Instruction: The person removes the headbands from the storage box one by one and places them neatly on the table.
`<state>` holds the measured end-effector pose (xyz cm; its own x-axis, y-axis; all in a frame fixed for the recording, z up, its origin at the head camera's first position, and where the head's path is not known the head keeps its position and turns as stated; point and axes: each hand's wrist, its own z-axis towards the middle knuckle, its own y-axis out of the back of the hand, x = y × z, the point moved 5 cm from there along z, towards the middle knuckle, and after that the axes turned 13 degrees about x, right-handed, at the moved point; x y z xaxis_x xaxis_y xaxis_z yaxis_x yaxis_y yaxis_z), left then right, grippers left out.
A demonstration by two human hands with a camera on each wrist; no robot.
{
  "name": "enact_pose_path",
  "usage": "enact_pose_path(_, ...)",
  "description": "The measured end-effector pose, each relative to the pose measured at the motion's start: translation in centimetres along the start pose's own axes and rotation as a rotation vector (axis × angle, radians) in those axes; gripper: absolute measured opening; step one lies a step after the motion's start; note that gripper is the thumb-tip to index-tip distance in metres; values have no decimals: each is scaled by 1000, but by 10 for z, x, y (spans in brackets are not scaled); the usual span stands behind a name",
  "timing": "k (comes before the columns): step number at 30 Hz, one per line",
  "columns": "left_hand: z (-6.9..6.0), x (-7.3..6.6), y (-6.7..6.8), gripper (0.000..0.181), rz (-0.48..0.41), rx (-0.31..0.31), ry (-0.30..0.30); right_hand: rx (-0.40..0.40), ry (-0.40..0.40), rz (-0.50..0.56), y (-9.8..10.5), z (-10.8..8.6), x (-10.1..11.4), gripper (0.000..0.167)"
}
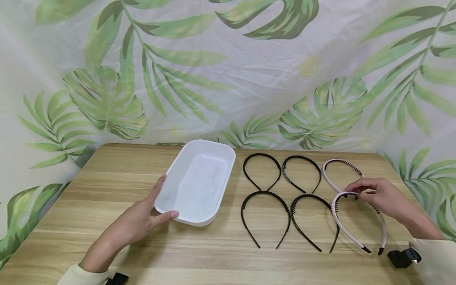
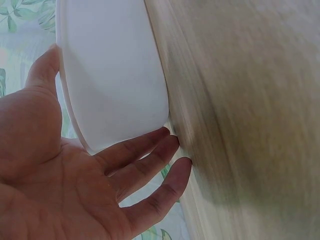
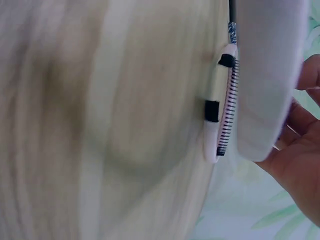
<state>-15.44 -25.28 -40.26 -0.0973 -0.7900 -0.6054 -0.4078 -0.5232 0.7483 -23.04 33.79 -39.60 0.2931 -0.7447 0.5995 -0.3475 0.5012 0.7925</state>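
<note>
My left hand (image 1: pixel 137 217) holds the near left corner of a white rectangular plastic tub (image 1: pixel 204 217). Its thumb is at the rim on the near side, and the fingers lie along the left side. In the left wrist view the fingertips (image 2: pixel 165 137) reach down near the table. My right hand (image 1: pixel 381 196) pinches the top of the nearer pink headband (image 1: pixel 342 221), which has black tips. In the right wrist view this headband (image 3: pixel 270 75) looms close and blurred. Just beyond lies another pink headband (image 1: pixel 333 180), with teeth along its inside.
Left of the pink pair are a plain black headband (image 1: pixel 261 155), a black one with a glittery side (image 1: pixel 288 180), a toothed black headband (image 1: pixel 246 219) and another toothed dark one (image 1: pixel 304 233). Leaf-printed cloth (image 1: pixel 256 79) hangs behind the wooden table (image 1: pixel 89 221).
</note>
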Motion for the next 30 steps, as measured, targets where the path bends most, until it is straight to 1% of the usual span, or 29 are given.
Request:
enact_pose_path(7,0,0,0,111,-3,-5,-15,17,3,1,-3,-3,-10,22)
enact_pose_path(14,0,0,0,110,-11,-7,-23,29,13,-8,-4,-4,-18,23)
enact_pose_path(22,0,0,1,110,-8,-9,-22,43,-34,2,-6,-4,-21,22)
enact_pose_path(30,0,1,1,110,-4,-3,-19,44,-44,5,-8,-3,-21,21)
